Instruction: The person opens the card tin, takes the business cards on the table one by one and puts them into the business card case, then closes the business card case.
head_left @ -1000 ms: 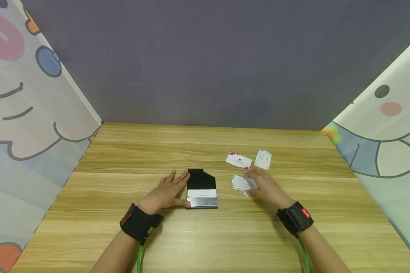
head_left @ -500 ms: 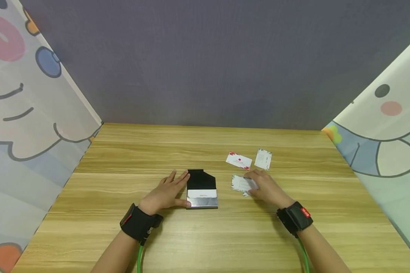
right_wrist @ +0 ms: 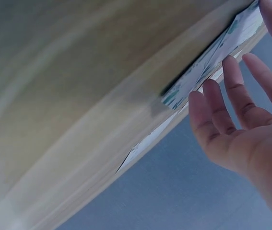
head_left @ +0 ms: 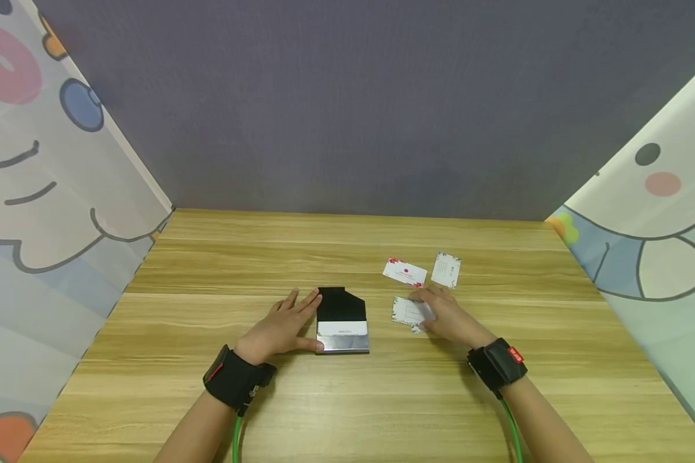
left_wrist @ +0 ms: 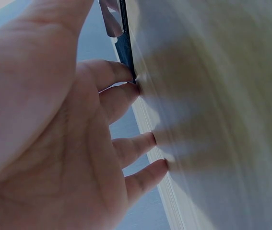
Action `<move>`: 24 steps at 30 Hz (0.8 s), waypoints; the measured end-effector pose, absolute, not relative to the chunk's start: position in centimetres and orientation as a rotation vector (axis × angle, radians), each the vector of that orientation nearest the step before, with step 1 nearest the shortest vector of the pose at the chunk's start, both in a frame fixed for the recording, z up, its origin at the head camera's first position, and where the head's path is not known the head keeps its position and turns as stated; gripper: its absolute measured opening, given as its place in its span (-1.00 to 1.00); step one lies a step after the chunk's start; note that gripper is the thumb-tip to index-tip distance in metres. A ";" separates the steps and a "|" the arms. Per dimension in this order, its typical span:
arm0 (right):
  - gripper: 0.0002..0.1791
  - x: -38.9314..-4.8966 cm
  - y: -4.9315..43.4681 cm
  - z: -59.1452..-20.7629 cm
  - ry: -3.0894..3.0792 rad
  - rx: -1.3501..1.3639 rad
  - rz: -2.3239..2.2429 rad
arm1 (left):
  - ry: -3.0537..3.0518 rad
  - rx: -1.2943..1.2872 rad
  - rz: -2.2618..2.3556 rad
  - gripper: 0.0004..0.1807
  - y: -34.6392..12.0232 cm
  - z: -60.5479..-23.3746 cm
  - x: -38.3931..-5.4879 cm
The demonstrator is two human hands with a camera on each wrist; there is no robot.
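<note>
In the head view a card case lies with its black lid folded back, and a white card sticks out of its silver pocket. My left hand rests at the case's left side, thumb and fingertips against the edge, the other fingers spread on the table. To the right, two or more overlapping business cards with leafy borders lie flat. My right hand reaches over their right end, its thumb near the front edge. In the right wrist view its fingers are loosely bent beside the cards.
Behind the overlapping cards lie a card with red flowers and another leafy card. A grey panel borders the wooden table at the back. Green cables run from both wrist straps.
My right hand has shifted slightly left over the cards. The left hand, the case and the cards look unmoved.
</note>
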State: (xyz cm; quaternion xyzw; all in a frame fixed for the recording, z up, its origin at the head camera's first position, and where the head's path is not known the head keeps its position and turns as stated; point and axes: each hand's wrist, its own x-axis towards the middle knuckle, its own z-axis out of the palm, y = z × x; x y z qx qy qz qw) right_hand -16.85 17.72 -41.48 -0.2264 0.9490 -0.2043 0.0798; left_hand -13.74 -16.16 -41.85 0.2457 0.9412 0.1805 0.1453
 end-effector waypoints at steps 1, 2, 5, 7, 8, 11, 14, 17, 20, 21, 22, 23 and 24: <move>-0.37 -16.9 17.7 -41.5 2.840 -0.685 -0.615 | 2.712 0.709 0.520 0.02 -16.2 -41.8 -13.7; -0.37 -16.9 17.7 -41.5 2.842 -0.686 -0.618 | 2.713 0.710 0.521 0.02 -16.2 -41.8 -13.7; -0.37 -16.9 17.7 -41.6 2.854 -0.705 -0.614 | 2.711 0.710 0.520 0.02 -16.1 -41.8 -13.7; -0.36 -16.9 17.7 -41.5 2.863 -0.709 -0.610 | 2.710 0.709 0.522 0.02 -16.1 -41.8 -13.7; -0.36 -16.9 17.7 -41.5 2.868 -0.710 -0.606 | 2.709 0.708 0.523 0.02 -16.2 -41.8 -13.7; -0.37 -16.8 17.7 -41.4 2.877 -0.713 -0.605 | 2.706 0.705 0.532 0.02 -16.1 -41.7 -13.7; -0.39 -16.8 17.6 -41.3 2.880 -0.721 -0.615 | 2.703 0.703 0.537 0.01 -16.1 -41.7 -13.6; -0.41 -16.9 17.6 -41.3 2.875 -0.716 -0.630 | 2.703 0.704 0.539 0.01 -16.1 -41.7 -13.7; -0.49 -16.9 17.6 -41.4 2.872 -0.715 -0.662 | 2.702 0.704 0.538 0.01 -16.2 -41.7 -13.7; -0.54 -16.9 17.6 -41.3 2.876 -0.720 -0.679 | 2.703 0.706 0.536 0.01 -16.2 -41.8 -13.7; -0.60 -17.0 17.6 -41.3 2.887 -0.726 -0.695 | 2.703 0.706 0.535 0.01 -16.2 -41.8 -13.7; -0.65 -17.0 17.7 -41.3 2.897 -0.735 -0.713 | 2.704 0.707 0.534 0.01 -16.2 -41.8 -13.7; -0.68 -17.0 17.6 -41.3 2.907 -0.743 -0.734 | 2.704 0.708 0.534 0.02 -16.2 -41.8 -13.7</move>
